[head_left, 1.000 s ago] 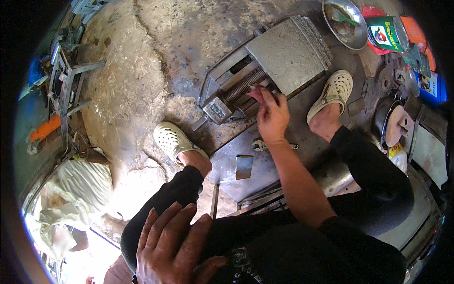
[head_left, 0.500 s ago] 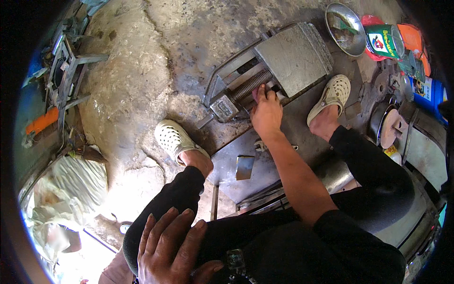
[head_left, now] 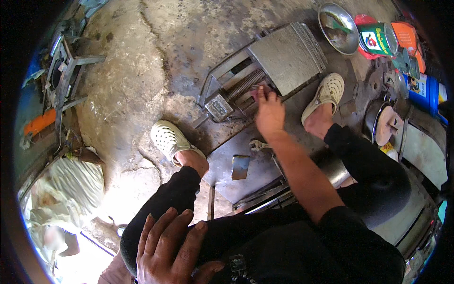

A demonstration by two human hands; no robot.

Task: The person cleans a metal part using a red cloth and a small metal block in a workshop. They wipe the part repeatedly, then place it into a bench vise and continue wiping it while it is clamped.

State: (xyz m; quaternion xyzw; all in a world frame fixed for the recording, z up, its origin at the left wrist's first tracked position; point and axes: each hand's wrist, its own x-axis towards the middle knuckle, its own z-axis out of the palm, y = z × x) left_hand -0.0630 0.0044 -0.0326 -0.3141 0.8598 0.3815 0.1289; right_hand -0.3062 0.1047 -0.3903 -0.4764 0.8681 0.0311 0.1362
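Note:
A large steel machine vise [head_left: 286, 54] lies on the floor ahead of me, its threaded screw [head_left: 248, 84] exposed. My right hand [head_left: 270, 113] reaches to the vise's near rail, beside the screw. Its fingers are closed on a small dull-red piece [head_left: 266, 89], thin and flexible-looking; whether it is cloth or abrasive paper I cannot tell. The piece lies against the rail. My left hand [head_left: 172, 248] rests on my left thigh, fingers stretched out and holding nothing. Nearer me, a small rectangular metal plate [head_left: 240, 167] and an adjustable wrench [head_left: 258, 145] lie on a steel sheet [head_left: 220, 163].
My feet in beige clogs [head_left: 169, 139] stand on either side of the vise. To the far right are a metal bowl [head_left: 338, 28], a green can [head_left: 378, 40] and a blue container [head_left: 423, 92]. A metal stand [head_left: 66, 71] and a pale sack [head_left: 71, 182] sit at left.
My right hand has slid a little along the rail toward the vise's wide block, with the red piece in it. More of the wrench shows. My left hand has stayed on the thigh.

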